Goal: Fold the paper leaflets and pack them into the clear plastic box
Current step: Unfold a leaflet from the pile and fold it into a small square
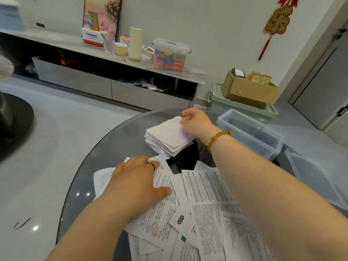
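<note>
The right hand (195, 121) pinches the top of the stack of folded white leaflets (167, 140), probably steadying it beside the clear plastic box (248, 132); the left hand (135, 178) lies flat, pinning unfolded printed leaflets (207, 193) to the glass tabletop (116, 142).

I see a long, low grey cabinet (113, 91) against the white wall (207, 25), its drawers pulled out. On its top stand a Panasonic box (93, 36), a cream cylinder (135, 43) and, at the right end, a lidded tub (170, 54). A framed picture (111, 14) leans behind the box. Right of the cabinet a cardboard box (248, 91) sits on a green bin (241, 108), under a red-and-gold ornament (278, 21); farther right is a grey door (323, 87). Before the cabinet the pale floor (56, 129) glints.
</note>
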Tool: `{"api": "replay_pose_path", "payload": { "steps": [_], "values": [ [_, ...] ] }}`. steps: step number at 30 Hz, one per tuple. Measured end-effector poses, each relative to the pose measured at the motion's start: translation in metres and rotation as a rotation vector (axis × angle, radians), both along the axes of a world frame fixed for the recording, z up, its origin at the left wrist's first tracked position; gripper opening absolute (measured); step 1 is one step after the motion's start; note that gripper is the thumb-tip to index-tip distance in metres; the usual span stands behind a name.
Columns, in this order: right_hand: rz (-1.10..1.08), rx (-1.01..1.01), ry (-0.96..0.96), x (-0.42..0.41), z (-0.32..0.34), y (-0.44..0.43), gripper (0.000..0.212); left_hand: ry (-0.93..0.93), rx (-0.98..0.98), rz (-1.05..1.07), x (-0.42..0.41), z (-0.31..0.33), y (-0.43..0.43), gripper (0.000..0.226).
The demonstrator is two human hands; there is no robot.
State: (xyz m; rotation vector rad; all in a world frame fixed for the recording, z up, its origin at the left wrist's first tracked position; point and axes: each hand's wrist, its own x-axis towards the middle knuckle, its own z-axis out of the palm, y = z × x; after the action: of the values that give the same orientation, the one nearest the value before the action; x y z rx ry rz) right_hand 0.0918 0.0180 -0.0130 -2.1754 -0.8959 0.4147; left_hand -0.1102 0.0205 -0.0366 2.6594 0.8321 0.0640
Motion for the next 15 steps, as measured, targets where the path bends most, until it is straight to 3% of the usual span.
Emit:
{"api": "replay_pose_path", "payload": {
  "steps": [11,15],
  "values": [
    [0.056,0.061,-0.156,-0.017,0.020,-0.038,0.034,-0.037,0.033,-0.037,0.000,0.001,-0.005,0.068],
    [0.088,0.042,-0.189,-0.031,0.037,-0.079,0.028,-0.202,-0.008,-0.093,0.002,0.007,-0.020,0.055]
  ]
}}
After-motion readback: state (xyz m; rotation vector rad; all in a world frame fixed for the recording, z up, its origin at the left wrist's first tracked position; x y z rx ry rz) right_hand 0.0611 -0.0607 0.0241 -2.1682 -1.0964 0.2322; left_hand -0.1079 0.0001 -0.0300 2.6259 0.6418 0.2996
